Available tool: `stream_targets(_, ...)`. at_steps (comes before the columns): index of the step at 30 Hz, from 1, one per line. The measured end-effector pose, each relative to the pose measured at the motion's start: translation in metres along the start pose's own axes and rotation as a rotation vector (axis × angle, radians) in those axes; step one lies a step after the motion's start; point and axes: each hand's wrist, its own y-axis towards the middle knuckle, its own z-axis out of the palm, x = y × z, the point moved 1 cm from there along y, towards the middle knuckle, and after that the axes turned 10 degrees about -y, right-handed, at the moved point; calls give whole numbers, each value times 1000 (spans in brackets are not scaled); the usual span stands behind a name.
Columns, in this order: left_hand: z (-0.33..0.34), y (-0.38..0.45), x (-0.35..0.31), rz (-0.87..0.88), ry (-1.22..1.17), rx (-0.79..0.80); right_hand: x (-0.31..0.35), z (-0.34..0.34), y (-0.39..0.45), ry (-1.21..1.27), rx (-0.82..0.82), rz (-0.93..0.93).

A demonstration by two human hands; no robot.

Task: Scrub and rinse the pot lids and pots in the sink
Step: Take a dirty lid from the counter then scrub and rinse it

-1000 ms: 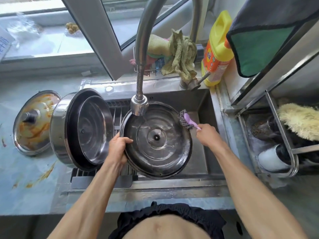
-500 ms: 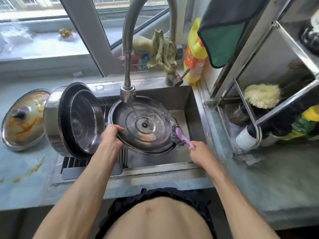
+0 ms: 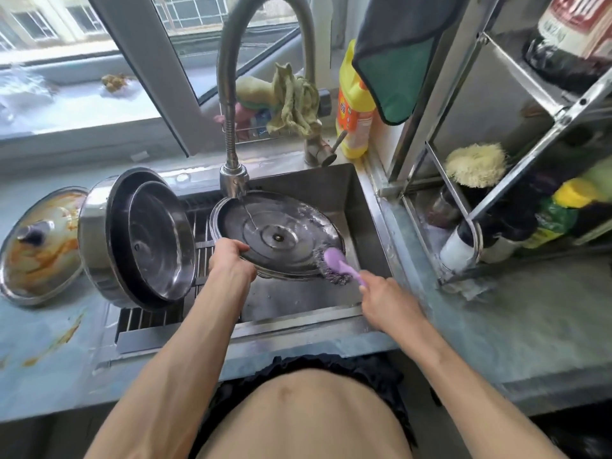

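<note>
A large steel pot lid (image 3: 281, 226) lies tilted over the sink (image 3: 361, 207), underside up, under a thin stream from the tap head (image 3: 234, 182). My left hand (image 3: 230, 263) grips the lid's near-left rim. My right hand (image 3: 384, 298) holds a purple-handled steel-wool scrubber (image 3: 334, 265), its wire head pressed on the lid's near-right edge. A steel pot (image 3: 99, 240) stands on its side on the drain rack with a smaller lid (image 3: 159, 240) inside it. A lid smeared with orange sauce (image 3: 39, 246) lies on the counter at the far left.
A yellow detergent bottle (image 3: 352, 104) and a green rag (image 3: 294, 101) sit behind the sink. A metal shelf rack (image 3: 496, 180) with bottles and a yellow brush stands at the right. A green-lined cloth (image 3: 397, 61) hangs above. Orange stains mark the left counter (image 3: 49, 346).
The lid has tipped from nearly upright to lying flatter. The scrubber has moved from the lid's upper right edge down to its near-right edge. My head has pulled back.
</note>
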Motion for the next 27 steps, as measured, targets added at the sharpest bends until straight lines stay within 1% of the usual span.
stream_targets(2, 6, -26, 1, 51, 15, -13, 28, -2, -8, -56, -22, -130)
stream_targets(4, 7, -37, 2, 48, 17, -25, 45, -2, -15, -80, -67, -235)
stream_targets(6, 3, -32, -1, -1, -24, -28, 33, -5, -8, -98, -106, -200)
stream_targets(8, 0, -28, -3, -10, -16, -44, 11, -8, 0, -145, -76, -114)
stream_targets(9, 1, -26, -3, -4, -12, -39, 8, -7, -1, -170, -67, -104)
stream_targets(10, 3, -26, -2, 7, -11, -24, 15, -7, -4, -187, -69, -133)
stream_targets(13, 2, -28, 4, -8, -8, -17, 47, -3, -12, -143, -111, -308)
stream_targets(14, 0, -23, 7, -18, -5, -4, 50, -5, -10, -129, -127, -321)
stream_targets(19, -19, 3, 18, -44, 57, 112, 11, -3, 22, -88, -100, -179)
stream_targets(22, -23, 28, 21, -52, 61, 181, 3, -1, 39, 132, -58, -55)
stream_targets(24, -23, 41, 20, -61, 67, 188, 0, -3, 49, 267, -52, 42)
stream_targets(27, -23, 17, 12, -79, 122, 229, -4, -5, 56, 357, -89, 157)
